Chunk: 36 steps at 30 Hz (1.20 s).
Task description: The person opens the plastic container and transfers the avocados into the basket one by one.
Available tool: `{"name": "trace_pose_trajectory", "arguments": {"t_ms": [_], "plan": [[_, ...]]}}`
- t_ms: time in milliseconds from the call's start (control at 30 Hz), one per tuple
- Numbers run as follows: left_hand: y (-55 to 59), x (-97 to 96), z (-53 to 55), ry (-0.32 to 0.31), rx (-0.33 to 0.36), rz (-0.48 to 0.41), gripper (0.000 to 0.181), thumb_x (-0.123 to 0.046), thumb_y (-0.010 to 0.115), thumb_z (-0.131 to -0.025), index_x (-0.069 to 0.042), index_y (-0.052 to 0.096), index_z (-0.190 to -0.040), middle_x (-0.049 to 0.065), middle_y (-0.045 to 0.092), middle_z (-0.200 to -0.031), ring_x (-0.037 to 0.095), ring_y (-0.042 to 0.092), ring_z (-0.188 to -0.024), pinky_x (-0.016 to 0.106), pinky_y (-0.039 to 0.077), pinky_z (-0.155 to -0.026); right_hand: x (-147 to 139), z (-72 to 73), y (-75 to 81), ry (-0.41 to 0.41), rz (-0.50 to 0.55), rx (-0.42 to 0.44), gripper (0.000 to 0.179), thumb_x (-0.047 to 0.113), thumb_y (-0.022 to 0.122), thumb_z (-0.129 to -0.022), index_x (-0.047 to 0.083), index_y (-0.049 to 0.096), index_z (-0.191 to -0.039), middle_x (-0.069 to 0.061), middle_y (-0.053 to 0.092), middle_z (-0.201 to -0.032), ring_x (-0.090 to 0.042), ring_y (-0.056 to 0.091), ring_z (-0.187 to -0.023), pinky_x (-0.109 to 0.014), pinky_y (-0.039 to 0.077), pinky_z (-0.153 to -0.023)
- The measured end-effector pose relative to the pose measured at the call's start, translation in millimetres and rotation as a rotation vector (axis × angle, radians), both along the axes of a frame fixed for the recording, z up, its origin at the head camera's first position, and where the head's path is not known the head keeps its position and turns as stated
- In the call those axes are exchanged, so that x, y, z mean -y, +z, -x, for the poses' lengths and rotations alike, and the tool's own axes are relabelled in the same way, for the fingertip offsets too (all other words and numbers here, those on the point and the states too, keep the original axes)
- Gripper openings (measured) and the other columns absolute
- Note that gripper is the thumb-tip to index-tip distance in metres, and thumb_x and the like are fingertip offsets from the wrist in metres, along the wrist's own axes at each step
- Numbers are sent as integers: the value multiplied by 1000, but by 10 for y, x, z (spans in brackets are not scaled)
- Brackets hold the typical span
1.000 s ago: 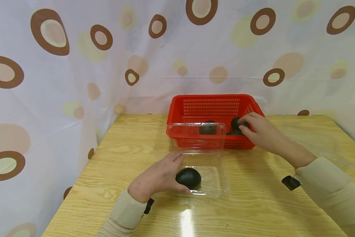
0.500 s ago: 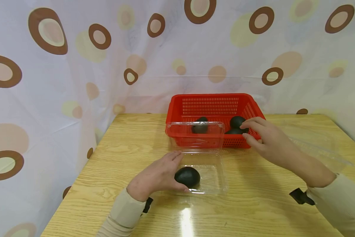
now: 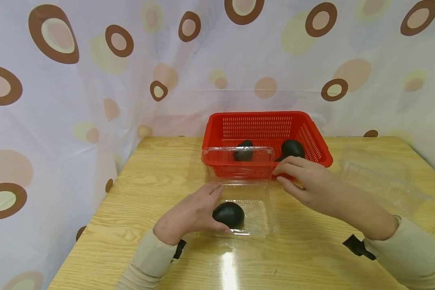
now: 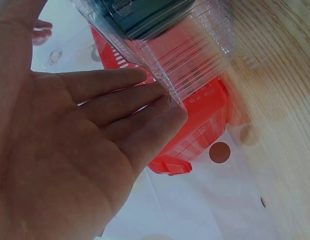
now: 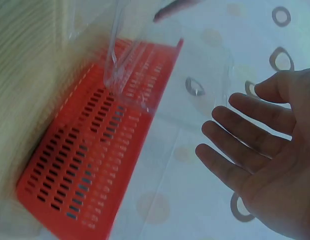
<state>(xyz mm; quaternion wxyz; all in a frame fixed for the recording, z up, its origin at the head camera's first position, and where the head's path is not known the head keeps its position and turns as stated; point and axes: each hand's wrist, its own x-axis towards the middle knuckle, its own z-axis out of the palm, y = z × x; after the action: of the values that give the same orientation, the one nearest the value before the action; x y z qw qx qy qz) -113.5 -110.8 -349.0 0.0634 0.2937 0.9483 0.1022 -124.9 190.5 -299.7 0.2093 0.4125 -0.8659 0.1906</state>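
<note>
A clear plastic clamshell box (image 3: 271, 217) stands on the table with its lid raised at the back. Inside its left part lies one dark, egg-shaped avocado (image 3: 229, 214). My left hand (image 3: 190, 213) rests along the box's left side, thumb near the front edge; its fingers (image 4: 140, 125) are straight against the plastic wall in the left wrist view. My right hand (image 3: 313, 181) hovers in front of the red basket (image 3: 268, 114), right of the raised lid, with fingers loosely bent and nothing in them. Two more avocados (image 3: 292, 148) show clearly in the basket, and another dark one is partly hidden.
Further clear plastic packaging (image 3: 384, 177) lies on the wooden table (image 3: 159, 181) at the right. A patterned curtain (image 3: 202, 92) hangs behind the table and along its left side.
My right hand has come out of the basket and moved left toward the clamshell box, holding nothing. The left-hand avocado in the basket has shifted left. My left hand has stayed in place.
</note>
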Motion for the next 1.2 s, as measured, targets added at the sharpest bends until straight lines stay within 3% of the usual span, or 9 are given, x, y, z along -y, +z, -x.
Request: {"name": "trace_pose_trajectory", "arguments": {"t_ms": [200,500,767,1000,1200], "plan": [[-2,5,0,2,12,6,114,-65,79,-71,0,33,-153,16,38,-157,28,36,-146,39,34,-120,179,9,-125,97,-7,13,16,9,71,-89,15,69,-104,6,66,-103,-7,61,-87,-23,58,-73],[5,11,6,-4,-5,-7,114,-65,79,-71,-1,33,-153,15,38,-157,28,38,-145,38,37,-118,432,43,-253,187,-21,83,25,9,75,-85,12,67,-108,3,65,-106,-10,63,-94,-27,59,-82],[9,20,0,-6,-9,-8,112,-63,80,-71,1,36,-151,16,40,-155,29,38,-145,38,37,-118,619,67,-414,223,-64,146,24,10,74,-87,8,68,-110,-3,65,-114,-16,65,-103,-33,59,-88],[5,22,2,-4,-7,4,110,-64,79,-72,-1,36,-151,15,41,-154,27,38,-144,37,37,-118,752,72,-534,241,-149,187,32,14,69,-91,5,66,-122,-8,63,-131,-25,61,-121,-44,53,-100],[9,24,8,-6,-13,-1,110,-63,80,-71,-2,35,-152,15,40,-155,27,38,-145,37,38,-117,828,80,-586,241,-179,191,33,17,69,-92,8,65,-123,-7,58,-140,-25,57,-127,-44,51,-103]]}}
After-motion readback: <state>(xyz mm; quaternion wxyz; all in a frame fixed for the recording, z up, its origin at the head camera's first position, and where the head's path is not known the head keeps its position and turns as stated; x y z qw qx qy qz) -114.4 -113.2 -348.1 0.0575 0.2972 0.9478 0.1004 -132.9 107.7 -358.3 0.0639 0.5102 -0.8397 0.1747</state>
